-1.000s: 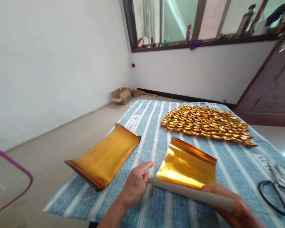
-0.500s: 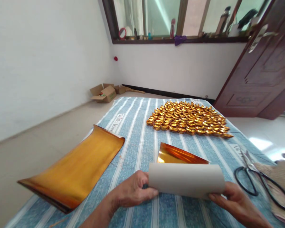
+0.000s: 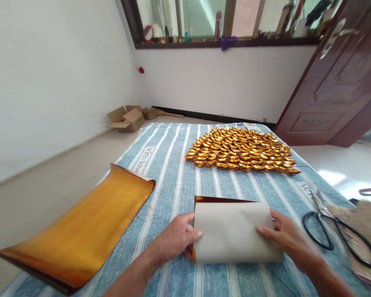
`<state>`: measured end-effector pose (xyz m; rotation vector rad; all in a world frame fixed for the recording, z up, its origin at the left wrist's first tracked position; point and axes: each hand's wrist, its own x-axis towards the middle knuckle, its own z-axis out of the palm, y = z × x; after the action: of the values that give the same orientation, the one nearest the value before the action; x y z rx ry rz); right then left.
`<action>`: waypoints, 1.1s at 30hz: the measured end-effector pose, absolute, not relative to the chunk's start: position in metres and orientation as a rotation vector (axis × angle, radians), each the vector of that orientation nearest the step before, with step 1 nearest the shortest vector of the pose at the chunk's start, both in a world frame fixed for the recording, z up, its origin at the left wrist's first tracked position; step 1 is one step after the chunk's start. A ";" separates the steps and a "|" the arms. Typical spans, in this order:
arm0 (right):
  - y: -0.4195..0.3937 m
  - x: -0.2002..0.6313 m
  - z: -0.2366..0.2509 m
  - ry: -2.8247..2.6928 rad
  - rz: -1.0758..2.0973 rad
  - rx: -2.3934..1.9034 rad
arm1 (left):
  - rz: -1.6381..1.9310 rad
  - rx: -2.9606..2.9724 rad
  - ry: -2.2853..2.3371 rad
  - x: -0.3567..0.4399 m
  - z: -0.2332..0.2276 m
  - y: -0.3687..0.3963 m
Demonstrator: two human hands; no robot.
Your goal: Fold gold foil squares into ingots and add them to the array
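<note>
A sheet of gold foil paper (image 3: 231, 235) is folded over in front of me, its pale grey-white back facing up. A strip of the shiny side shows along its far edge and at the lower left corner. My left hand (image 3: 181, 237) pinches the left edge, thumb on top and fingers beneath. At the right edge my right hand (image 3: 281, 233) grips it the same way, the thumb lying on the pale face. To the left lies a stack of gold foil sheets (image 3: 89, 218) with curled ends. Folded gold paper ingots (image 3: 241, 150) stand in rows farther back.
Black-handled scissors (image 3: 330, 222) lie at the right beside a tan knitted cloth (image 3: 355, 218). A striped blue cloth (image 3: 170, 165) covers the table. Cardboard boxes (image 3: 128, 119) sit on the floor beyond, and a brown door (image 3: 330, 95) stands at the right.
The foil sheet has turned from a curved, raised fold to a flatter one, showing more of its pale back. My right hand has moved up along its right edge. The view has shifted slightly.
</note>
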<state>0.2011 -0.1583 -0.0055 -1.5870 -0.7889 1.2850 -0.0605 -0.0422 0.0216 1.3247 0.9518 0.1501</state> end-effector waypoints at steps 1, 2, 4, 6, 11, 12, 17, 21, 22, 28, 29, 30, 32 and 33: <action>-0.157 0.203 -0.006 -0.792 1.292 -1.610 | 0.154 1.302 0.979 -0.059 0.022 -0.041; -0.155 0.205 -0.007 -0.796 1.295 -1.639 | 0.164 1.278 1.001 -0.057 0.023 -0.040; -0.153 0.209 -0.009 -0.798 1.266 -1.707 | 0.191 1.241 1.038 -0.054 0.025 -0.039; -0.151 0.211 -0.012 -0.799 1.189 -1.784 | 0.215 1.224 1.070 -0.051 0.026 -0.037; -0.146 0.210 -0.010 -0.925 0.917 -2.024 | 0.290 1.269 1.133 -0.044 0.021 -0.033; -0.145 0.209 -0.009 -0.969 0.858 -2.078 | 0.305 1.292 1.139 -0.043 0.019 -0.033; -0.138 0.206 -0.001 -1.148 0.682 -2.207 | 0.411 1.537 1.208 -0.044 0.007 -0.031; -0.135 0.203 -0.002 -1.202 0.576 -2.273 | 0.461 1.739 1.264 -0.045 0.002 -0.033; -0.134 0.202 -0.003 -1.213 0.555 -2.293 | 0.458 1.766 1.275 -0.045 0.002 -0.033; -0.129 0.198 -0.006 -1.266 0.494 -2.396 | 0.345 1.927 1.366 -0.043 0.008 -0.032; -0.128 0.197 -0.006 -1.270 0.483 -2.408 | 0.323 1.955 1.375 -0.043 0.009 -0.032; -0.128 0.197 -0.006 -1.283 0.470 -2.416 | 0.305 1.979 1.377 -0.043 0.009 -0.032; -0.128 0.195 -0.007 -1.328 0.432 -2.424 | 0.271 2.023 1.359 -0.045 0.010 -0.032; -0.128 0.194 -0.008 -1.359 0.407 -2.425 | 0.251 2.046 1.348 -0.045 0.010 -0.032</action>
<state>0.1943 -0.1277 -0.0075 -2.4253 -1.3592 0.4071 -0.0451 -0.0317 0.0103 2.0461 1.3476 0.2507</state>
